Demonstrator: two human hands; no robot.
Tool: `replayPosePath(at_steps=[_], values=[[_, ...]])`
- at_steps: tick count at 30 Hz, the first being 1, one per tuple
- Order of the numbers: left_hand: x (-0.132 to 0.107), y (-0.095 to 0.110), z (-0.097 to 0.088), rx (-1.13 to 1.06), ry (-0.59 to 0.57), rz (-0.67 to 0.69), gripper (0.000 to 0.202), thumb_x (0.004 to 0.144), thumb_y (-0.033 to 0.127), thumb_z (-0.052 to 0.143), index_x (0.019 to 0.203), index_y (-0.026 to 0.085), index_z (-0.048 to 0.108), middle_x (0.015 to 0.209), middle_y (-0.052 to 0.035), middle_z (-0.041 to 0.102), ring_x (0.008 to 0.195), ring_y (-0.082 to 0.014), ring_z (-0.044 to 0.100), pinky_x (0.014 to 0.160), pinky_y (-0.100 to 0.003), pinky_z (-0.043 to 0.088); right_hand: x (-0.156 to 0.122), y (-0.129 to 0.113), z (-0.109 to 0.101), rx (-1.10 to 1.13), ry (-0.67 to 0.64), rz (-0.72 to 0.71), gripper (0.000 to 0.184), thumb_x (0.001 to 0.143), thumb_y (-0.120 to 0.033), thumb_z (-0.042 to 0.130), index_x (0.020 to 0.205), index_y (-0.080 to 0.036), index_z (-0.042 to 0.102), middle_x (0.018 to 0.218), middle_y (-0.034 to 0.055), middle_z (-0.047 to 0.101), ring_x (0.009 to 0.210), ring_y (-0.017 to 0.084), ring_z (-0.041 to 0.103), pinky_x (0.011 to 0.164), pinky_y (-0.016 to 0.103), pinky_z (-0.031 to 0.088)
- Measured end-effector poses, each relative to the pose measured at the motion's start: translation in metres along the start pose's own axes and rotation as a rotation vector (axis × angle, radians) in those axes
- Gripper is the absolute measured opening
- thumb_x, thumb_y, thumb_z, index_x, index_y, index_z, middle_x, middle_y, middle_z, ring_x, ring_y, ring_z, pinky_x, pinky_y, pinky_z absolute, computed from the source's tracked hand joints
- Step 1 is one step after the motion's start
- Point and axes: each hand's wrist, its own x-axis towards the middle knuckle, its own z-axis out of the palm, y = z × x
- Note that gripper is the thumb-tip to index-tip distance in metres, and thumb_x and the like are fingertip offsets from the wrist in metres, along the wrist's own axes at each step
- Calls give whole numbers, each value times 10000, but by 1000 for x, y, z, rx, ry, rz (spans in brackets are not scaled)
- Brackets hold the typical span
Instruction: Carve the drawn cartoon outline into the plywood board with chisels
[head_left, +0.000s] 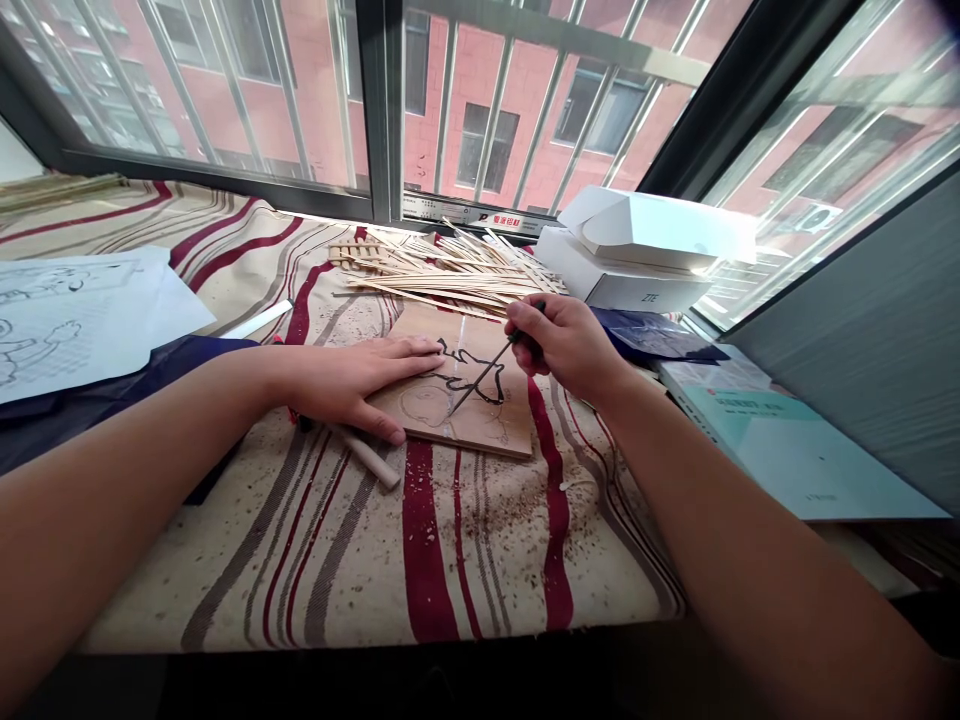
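- The right hand [566, 345] is closed in a firm, pencil-like grip around a slim dark-handled carving tool with a thin metal shaft [487, 372]. The tool is held low and slanted, with its tip meeting the board on the drawing; a low slant like this suits controlled cuts.
- The left hand [352, 385] lies open and flat with its fingers spread, bracing the left part of a thin light-brown wooden board [487, 428]. Its fingertips stay clear of the tip, a safe and steady placement.
- The board sits near the middle of the worktop and bears a thick black-outlined figure [471, 368].
- A pale round wooden dowel [365, 456] lies just beside the board's lower left corner.
- Pale wood shavings [525, 500] are scattered across the cream cloth with red and grey stripes [420, 570] that covers the worktop.
- Along the far edge lies a heap of thin pale wooden sticks [450, 270].
- At the far right corner stands a white cardboard box marked ZTE [615, 285].
- Near the right edge lies a pale teal book [787, 450].
- At the left edge lie white paper sheets with cartoon outlines [67, 320].
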Motion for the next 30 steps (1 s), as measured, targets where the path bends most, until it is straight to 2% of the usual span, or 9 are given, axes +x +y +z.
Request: replayPosePath(at_steps=[5,12,16,20,25,30], values=[[0,-2,1,-8,4,8,1075,924,750,622,1760,259,157,1839,-117,69,1687,-378,76,1353,-528,119,-2,0,-4,-46,-76,-117,322,986,-381,712,757,-188,591,476,-30,595,374,71,514,378,176,332],[0,-4,3,-15,10,16,1079,918,780,611,1759,274,163,1840,-113,73,1686,-381,82,1354,-521,114,2,3,-14,-49,-114,-208,374,907,-501,786,778,-201,604,502,-57,539,413,69,456,427,210,327],[0,-4,3,-21,6,8,1089,910,775,627,1757,259,176,1837,-130,78,1682,-396,85,1351,-537,115,8,8,-33,-51,-278,-141,297,911,-441,795,848,-181,666,570,-53,534,477,71,434,462,217,314],[0,-4,2,-25,22,32,1070,921,752,638,1756,257,186,1834,-133,102,1678,-403,103,1350,-539,131,8,4,-51,-246,-459,-89,224,886,-376,809,914,-163,747,621,-35,566,528,82,429,490,233,312],[-1,-5,1,-19,8,25,1088,917,763,638,1759,257,170,1836,-123,93,1683,-392,92,1358,-526,121,7,-4,-50,-433,-497,-134,202,865,-383,786,914,-187,788,784,25,710,707,144,576,646,269,440],[0,-6,2,-13,18,31,1089,915,760,639,1760,252,176,1836,-124,100,1681,-392,98,1360,-514,123,8,-2,-51,-482,-538,-93,227,885,-408,732,920,-189,780,825,30,712,736,157,579,675,287,435]])
